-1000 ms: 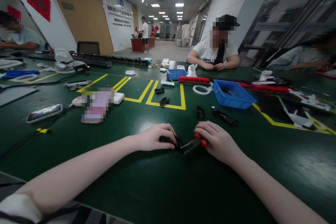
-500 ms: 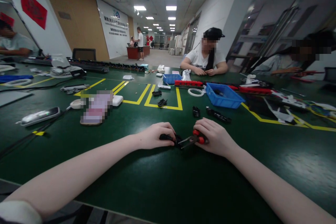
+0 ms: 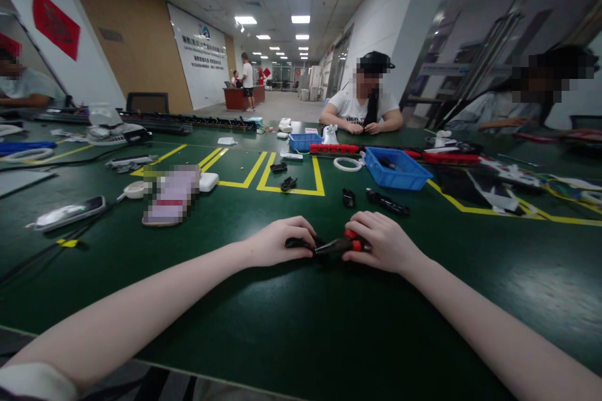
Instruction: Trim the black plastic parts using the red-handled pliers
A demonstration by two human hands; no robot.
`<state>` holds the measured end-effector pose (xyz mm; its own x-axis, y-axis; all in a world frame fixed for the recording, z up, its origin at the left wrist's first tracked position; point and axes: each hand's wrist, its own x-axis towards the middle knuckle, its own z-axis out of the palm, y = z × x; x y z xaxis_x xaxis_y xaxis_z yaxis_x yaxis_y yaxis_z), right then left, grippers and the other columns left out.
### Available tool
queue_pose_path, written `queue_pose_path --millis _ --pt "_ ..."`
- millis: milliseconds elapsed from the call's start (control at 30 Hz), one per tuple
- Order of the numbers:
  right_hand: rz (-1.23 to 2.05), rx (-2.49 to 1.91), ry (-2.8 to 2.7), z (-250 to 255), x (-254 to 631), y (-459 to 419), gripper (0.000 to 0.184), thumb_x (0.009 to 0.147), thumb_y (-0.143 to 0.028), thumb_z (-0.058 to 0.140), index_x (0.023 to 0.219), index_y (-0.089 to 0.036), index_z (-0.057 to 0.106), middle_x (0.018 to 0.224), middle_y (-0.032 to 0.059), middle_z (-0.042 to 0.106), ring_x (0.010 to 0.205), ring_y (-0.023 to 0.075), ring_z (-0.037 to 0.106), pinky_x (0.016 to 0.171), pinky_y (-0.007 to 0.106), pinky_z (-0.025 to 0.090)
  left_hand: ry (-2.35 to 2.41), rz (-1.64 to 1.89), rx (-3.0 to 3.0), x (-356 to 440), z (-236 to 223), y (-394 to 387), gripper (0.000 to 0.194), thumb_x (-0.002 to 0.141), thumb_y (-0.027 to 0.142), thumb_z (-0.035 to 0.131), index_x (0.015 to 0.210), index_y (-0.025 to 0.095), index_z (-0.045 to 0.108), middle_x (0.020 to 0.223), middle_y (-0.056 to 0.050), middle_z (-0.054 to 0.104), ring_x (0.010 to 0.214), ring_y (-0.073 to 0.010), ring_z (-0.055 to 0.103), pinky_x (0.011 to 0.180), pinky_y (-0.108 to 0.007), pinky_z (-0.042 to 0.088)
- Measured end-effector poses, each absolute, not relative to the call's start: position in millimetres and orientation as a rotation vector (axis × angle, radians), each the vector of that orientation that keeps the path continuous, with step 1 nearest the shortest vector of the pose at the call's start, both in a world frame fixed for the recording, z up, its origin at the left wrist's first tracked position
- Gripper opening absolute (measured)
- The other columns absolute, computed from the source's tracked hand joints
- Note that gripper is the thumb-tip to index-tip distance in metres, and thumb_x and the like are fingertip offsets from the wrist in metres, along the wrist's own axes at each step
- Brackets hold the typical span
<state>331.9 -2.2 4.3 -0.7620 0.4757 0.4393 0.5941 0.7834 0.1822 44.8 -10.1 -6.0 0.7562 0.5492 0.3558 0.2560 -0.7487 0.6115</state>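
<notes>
Just above the green table (image 3: 263, 313), my left hand (image 3: 279, 241) is closed around a small black part (image 3: 297, 243), mostly hidden by the fingers. My right hand (image 3: 383, 241) grips red-handled pliers (image 3: 335, 245), their jaws pointing left and closed together at the black part. Whether the jaws pinch the part or only touch it, I cannot tell. Beyond my right hand lie a short black piece (image 3: 348, 197) and a longer black piece (image 3: 388, 202).
Further back are a blue bin (image 3: 397, 169) with dark pieces inside, a white tape ring (image 3: 347, 164) and two black parts within yellow tape lines. A phone (image 3: 172, 194) and a white case (image 3: 208, 182) lie left. Across the table sits a person in a black cap.
The plier jaws, spread apart before, have come together at the black part. My left hand keeps its hold. The whole view has shifted slightly.
</notes>
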Motion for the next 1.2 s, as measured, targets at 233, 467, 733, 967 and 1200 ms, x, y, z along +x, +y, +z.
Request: queue_pose_path --millis 233,467,733,967,1200 --pt "-0.405 -0.837 -2.554 1.4 333.2 0.1 0.039 0.100 -0.043 0.033 0.093 -0.016 0.061 0.088 0.0095 0.064 0.073 0.0200 0.053 0.066 0.034 0.040 0.564 0.768 2.322 44.7 -1.6 -12.5 0.011 0.090 0.022 0.066 0.097 0.015 0.067 0.114 -0.010 0.062 0.106 -0.0195 0.061 0.095 -0.034 0.049" --pt "-0.430 -0.847 -2.484 4.1 327.3 -4.4 0.034 0.101 -0.030 0.033 0.089 -0.015 0.061 0.088 0.0098 0.065 0.086 0.0223 0.055 0.071 0.035 0.041 0.561 0.767 2.294 46.9 0.3 -15.9 0.011 0.089 0.022 0.066 0.097 0.014 0.067 0.113 -0.010 0.063 0.105 -0.0191 0.062 0.094 -0.032 0.049" --pt "-0.412 -0.838 -2.470 4.8 324.9 -7.1 0.033 0.101 -0.027 0.033 0.087 -0.015 0.061 0.085 0.0078 0.063 0.074 0.0178 0.053 0.067 0.033 0.039 0.561 0.778 2.296 47.7 -0.1 -17.2 0.012 0.089 0.023 0.067 0.096 0.014 0.068 0.111 -0.009 0.064 0.104 -0.0192 0.062 0.094 -0.032 0.049" --pt "-0.433 -0.868 -2.464 5.2 326.9 -7.1 0.031 0.100 -0.026 0.035 0.088 -0.015 0.061 0.085 0.0079 0.063 0.074 0.0178 0.054 0.067 0.033 0.039 0.539 0.774 2.304 46.9 -1.4 -15.8 0.013 0.090 0.024 0.066 0.097 0.014 0.069 0.110 -0.010 0.064 0.103 -0.0186 0.063 0.094 -0.032 0.049" --pt "-0.356 -0.868 -2.517 4.9 326.3 -9.4 0.033 0.101 -0.026 0.033 0.085 -0.016 0.061 0.081 0.0067 0.062 0.069 0.0164 0.053 0.065 0.031 0.039 0.566 0.762 2.286 46.5 -0.9 -15.7 0.012 0.088 0.024 0.068 0.095 0.015 0.070 0.112 -0.009 0.063 0.105 -0.0197 0.062 0.095 -0.033 0.049"
